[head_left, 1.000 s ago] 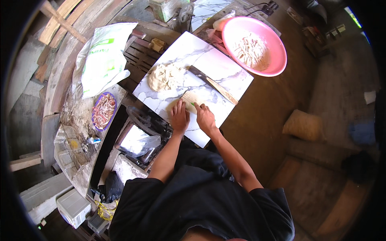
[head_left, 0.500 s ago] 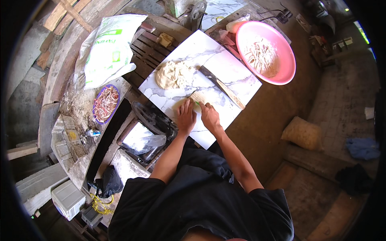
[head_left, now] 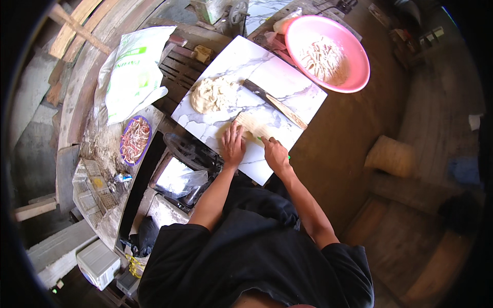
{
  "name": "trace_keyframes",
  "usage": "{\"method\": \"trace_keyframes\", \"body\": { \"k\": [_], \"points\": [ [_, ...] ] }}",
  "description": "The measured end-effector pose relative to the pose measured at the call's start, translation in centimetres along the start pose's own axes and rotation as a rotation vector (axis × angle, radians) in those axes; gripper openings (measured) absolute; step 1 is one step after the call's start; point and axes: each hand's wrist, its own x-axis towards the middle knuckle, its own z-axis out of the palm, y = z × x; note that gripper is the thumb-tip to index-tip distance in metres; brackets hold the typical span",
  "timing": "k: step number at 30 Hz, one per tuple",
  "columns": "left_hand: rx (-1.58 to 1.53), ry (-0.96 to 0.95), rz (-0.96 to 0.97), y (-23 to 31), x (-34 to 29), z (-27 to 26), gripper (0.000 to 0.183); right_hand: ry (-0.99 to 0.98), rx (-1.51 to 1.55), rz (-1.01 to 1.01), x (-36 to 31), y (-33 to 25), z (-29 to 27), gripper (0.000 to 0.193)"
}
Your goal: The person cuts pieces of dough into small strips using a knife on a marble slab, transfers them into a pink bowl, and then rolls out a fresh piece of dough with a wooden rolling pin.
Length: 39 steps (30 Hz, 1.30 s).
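My left hand [head_left: 234,147] lies on the marble-patterned board [head_left: 304,97], fingers stretched out, with the tips at the near left edge of a flat piece of dough [head_left: 252,123]. Fine parallel lines run across that piece. My right hand [head_left: 277,156] is closed around a green-handled knife [head_left: 261,138] just right of the dough; its blade cannot be made out. Farther left on the board rests a lumpy mound of pale dough [head_left: 212,95]. A dark, worn wooden stick [head_left: 277,105] lies diagonally beyond my right hand.
A pink basin [head_left: 363,64] with floury strips stands at the board's far right. To the left are a white sack [head_left: 134,72], a purple-rimmed dish [head_left: 149,134] of reddish and white shreds, and a plastic bag [head_left: 192,184]. A tan sack [head_left: 391,156] sits on the floor at right.
My right hand has moved right, away from my left, exposing more of the flat dough. My left fingers are more spread. The whole view has shifted slightly.
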Motion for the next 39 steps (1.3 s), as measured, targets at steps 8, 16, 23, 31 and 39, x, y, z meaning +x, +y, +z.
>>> {"method": "trace_keyframes", "body": {
  "k": [8,16,23,31,39],
  "points": [
    [0.037,0.008,0.06,-2.4,0.3,-1.7,0.045,0.043,-0.015,0.118,-3.8,0.0,-0.1,0.027],
    [0.04,0.056,0.089,-4.2,0.7,-1.6,0.044,0.107,-0.039,0.123,-5.4,0.7,-0.8,0.026],
    [0.012,0.073,0.055,-5.3,1.4,-0.3,0.046,0.189,0.045,0.028,-1.8,-0.9,1.4,0.03],
    [0.027,0.116,-0.031,-4.6,1.3,1.7,0.052,0.099,0.139,-0.103,4.9,-4.2,3.8,0.04],
    [0.056,0.093,-0.085,-1.5,1.7,2.1,0.054,0.045,0.13,-0.117,6.3,-2.0,3.0,0.034]
  ]
}}
